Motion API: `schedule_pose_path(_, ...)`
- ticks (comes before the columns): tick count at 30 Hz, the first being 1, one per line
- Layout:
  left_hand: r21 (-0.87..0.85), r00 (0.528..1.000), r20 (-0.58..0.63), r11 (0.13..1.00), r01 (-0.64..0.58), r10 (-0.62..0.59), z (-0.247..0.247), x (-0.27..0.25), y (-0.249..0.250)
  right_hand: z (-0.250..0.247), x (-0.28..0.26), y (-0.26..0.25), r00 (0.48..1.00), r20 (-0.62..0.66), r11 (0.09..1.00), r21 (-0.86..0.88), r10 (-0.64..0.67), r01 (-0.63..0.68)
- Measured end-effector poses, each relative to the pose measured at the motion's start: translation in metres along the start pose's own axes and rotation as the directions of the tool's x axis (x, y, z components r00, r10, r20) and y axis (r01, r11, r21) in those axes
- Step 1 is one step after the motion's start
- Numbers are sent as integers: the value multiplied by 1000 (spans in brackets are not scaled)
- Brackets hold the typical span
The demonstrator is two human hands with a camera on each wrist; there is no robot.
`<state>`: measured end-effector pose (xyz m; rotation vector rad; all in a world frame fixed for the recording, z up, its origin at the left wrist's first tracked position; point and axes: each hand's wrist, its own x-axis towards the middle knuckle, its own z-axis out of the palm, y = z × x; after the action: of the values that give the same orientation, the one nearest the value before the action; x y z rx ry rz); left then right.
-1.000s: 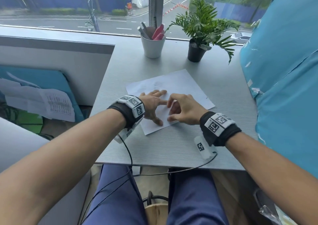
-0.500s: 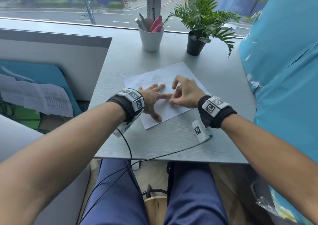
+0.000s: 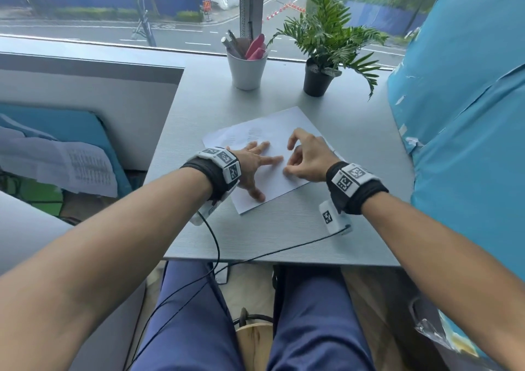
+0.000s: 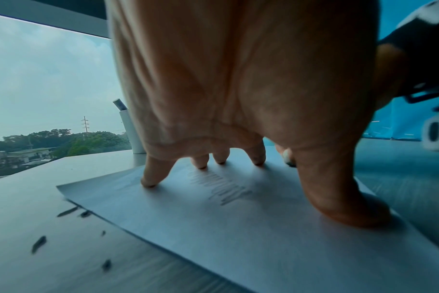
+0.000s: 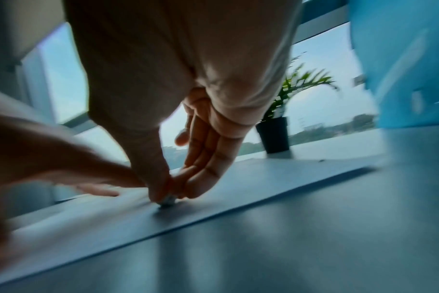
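A white sheet of paper [image 3: 267, 132] with faint pencil scribble [image 4: 221, 188] lies on the grey table [image 3: 284, 240]. My left hand [image 3: 261, 169] presses it flat with spread, straight fingers, and its fingertips [image 4: 148, 181] rest on the sheet [image 4: 238, 237]. Just to the right, my right hand [image 3: 292, 163] is over the paper's middle. The right wrist view shows its thumb and fingers [image 5: 173, 190] pinching a small pale object [image 5: 167, 202] against the paper. The view is blurred and I cannot tell what the object is.
A white cup of pens [image 3: 247, 69] and a potted plant [image 3: 316, 81] stand at the table's far edge by the window. A blue covered mass [image 3: 468, 143] borders the right side, a grey partition [image 3: 85, 86] the left. Dark flecks [image 4: 39, 242] lie on the table left of the paper.
My right hand slid away from me across the paper, still pinching the small object. The left hand stays pressed on the sheet.
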<state>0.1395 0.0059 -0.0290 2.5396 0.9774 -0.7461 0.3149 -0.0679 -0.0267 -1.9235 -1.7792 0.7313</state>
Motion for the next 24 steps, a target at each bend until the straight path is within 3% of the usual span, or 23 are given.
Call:
schedule_pose_path(3,5,1000,17,1000,-1,1,1,-1,-2,10,-12,-7,986,149,997,9,-74,74)
schedule_pose_path(7,15,1000,25,1000,10,-11,-1,-3,3,-6,-2,6,997,-57,999,14,50,-49)
schedule_pose_path(11,2,1000,23,1000,1,-2,2,-2,-1,12,-20,-8,989,139,998,24,-53,50)
schedule_pose_path(12,-4,1000,23,1000,-4,4,3,-1,-2,7,-19,-6,990,137,999,17,-31,29)
schedule_pose_path(15,-31,1000,5,999,-19,19,4,-4,-3,-20,-2,17,988,-31,988,-30,152,-153)
schedule_pose_path(17,-35,999,-9,999,-37,36,7,-7,-4,-28,1,30,971,-47,970,-66,232,-235)
schedule_pose_path(24,15,992,-105,998,-66,67,20,-15,4,-28,-1,38,976,-7,972,-94,217,-217)
